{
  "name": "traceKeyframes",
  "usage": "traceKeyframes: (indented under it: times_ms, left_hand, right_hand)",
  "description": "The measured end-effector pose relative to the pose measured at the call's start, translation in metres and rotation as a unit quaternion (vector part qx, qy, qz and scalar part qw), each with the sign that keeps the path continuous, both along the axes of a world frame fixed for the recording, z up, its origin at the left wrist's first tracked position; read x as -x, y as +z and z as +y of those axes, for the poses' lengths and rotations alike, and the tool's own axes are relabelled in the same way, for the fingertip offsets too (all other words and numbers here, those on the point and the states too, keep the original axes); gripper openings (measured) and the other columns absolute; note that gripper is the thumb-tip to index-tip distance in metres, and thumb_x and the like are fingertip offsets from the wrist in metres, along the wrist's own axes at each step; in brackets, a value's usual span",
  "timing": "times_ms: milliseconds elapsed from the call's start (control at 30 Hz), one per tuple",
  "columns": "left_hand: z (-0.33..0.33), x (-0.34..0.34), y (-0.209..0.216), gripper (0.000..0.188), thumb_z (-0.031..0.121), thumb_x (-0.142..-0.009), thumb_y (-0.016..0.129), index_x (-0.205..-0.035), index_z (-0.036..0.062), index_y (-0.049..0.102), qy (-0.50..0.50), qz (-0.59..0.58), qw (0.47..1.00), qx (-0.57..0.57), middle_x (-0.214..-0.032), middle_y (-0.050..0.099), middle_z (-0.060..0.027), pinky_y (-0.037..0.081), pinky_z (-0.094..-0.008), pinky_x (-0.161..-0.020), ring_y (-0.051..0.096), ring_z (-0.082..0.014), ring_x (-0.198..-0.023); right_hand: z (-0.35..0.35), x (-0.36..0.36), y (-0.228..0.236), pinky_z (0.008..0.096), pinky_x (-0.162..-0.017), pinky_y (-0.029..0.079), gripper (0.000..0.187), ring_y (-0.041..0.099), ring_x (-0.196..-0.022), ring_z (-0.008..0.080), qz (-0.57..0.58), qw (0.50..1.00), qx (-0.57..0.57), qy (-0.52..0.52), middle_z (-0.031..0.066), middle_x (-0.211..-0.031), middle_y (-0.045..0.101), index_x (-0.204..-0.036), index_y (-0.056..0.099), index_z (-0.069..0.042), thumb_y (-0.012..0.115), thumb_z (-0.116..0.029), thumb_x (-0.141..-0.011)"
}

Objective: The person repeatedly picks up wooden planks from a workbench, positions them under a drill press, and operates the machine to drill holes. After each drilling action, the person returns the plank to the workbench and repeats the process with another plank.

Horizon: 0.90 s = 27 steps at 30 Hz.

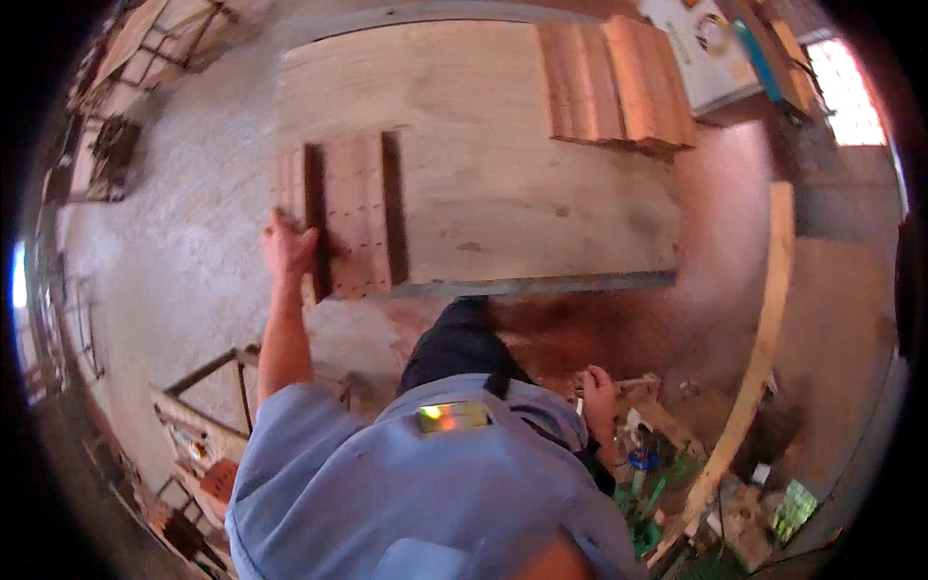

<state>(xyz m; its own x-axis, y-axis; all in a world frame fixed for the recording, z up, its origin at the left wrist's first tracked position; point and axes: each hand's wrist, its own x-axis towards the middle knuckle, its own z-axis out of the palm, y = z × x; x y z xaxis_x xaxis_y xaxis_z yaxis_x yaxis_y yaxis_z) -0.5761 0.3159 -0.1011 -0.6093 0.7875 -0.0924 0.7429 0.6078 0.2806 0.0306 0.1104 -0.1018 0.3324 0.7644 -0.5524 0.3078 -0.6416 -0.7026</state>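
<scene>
My left hand [288,248] is at the near left corner of a pale table [483,213]. Its thumb and fingers close around the edge of the outermost reddish-brown board [290,172]. Just right of it lies a wider board [356,208], marked with rows of small dark spots, with dark gaps on both sides. Low beside my right hip hangs my right hand [598,394], its fingers curled. What it holds, if anything, is too small to tell.
More ridged reddish boards [619,85] lie at the table's far right corner. Beyond them stands a white-topped bench [710,53]. A long wooden plank [754,377] slants along the right, near scattered scraps. A wooden frame [208,396] stands at the lower left.
</scene>
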Motion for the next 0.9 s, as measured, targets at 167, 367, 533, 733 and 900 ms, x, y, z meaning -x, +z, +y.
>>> traceKeyframes:
  times_ms: [167, 367, 533, 733, 900]
  left_hand:
    - [-0.005, 0.015, -0.010, 0.094, 0.041, -0.068, 0.073, -0.141, 0.0040, 0.027, 0.015, -0.027, 0.998, 0.051, -0.132, 0.042, -0.0239, 0.039, -0.0442, -0.098, 0.043, -0.0408, -0.118]
    - [0.056, -0.073, 0.055, 0.085, 0.043, -0.077, 0.069, -0.140, 0.0020, 0.030, -0.061, 0.116, 0.991, -0.037, -0.134, 0.042, -0.0265, 0.035, -0.0444, -0.102, 0.037, -0.0394, -0.127]
    - [0.166, -0.195, 0.004, 0.057, 0.033, -0.087, 0.062, -0.129, -0.0022, 0.046, -0.243, -0.307, 0.916, -0.091, -0.108, 0.063, -0.0151, 0.047, -0.0355, -0.086, 0.061, -0.0243, -0.096]
    - [0.240, -0.401, -0.029, 0.044, 0.025, -0.087, 0.061, -0.125, 0.0053, 0.050, -0.073, -0.745, 0.663, 0.011, -0.089, 0.055, -0.0043, 0.051, -0.0298, -0.065, 0.055, -0.0158, -0.073]
    - [0.270, -0.468, -0.049, 0.040, 0.023, -0.084, 0.064, -0.118, 0.0055, 0.054, 0.082, -0.762, 0.641, -0.036, -0.087, 0.054, -0.0040, 0.051, -0.0307, -0.050, 0.053, -0.0166, -0.065]
  right_hand:
    - [0.008, 0.011, 0.009, 0.0245, -0.066, 0.049, 0.029, 0.061, -0.077, 0.0130, -0.067, 0.996, -0.036, 0.041, 0.0076, -0.088, 0.064, -0.109, 0.059, 0.004, 0.059, -0.016, -0.088]
    - [-0.007, 0.015, 0.019, 0.0285, -0.070, 0.048, 0.031, 0.060, -0.077, 0.0168, -0.090, 0.996, 0.001, -0.008, 0.0099, -0.087, 0.064, -0.107, 0.060, 0.004, 0.060, -0.021, -0.087]
    - [-0.011, 0.031, 0.043, 0.0254, -0.062, 0.047, 0.026, 0.057, -0.067, 0.0118, -0.030, 0.993, 0.021, -0.116, 0.0059, -0.077, 0.062, -0.104, 0.061, 0.003, 0.059, -0.017, -0.088]
    - [-0.056, 0.035, 0.050, 0.0271, -0.061, 0.048, 0.026, 0.058, -0.068, 0.0135, 0.004, 0.978, 0.080, -0.193, 0.0069, -0.083, 0.062, -0.104, 0.060, 0.003, 0.056, -0.017, -0.089]
    - [-0.101, 0.054, 0.061, 0.0286, -0.064, 0.052, 0.030, 0.062, -0.071, 0.0163, 0.030, 0.943, 0.099, -0.316, 0.0116, -0.089, 0.064, -0.111, 0.056, 0.005, 0.054, -0.017, -0.090]
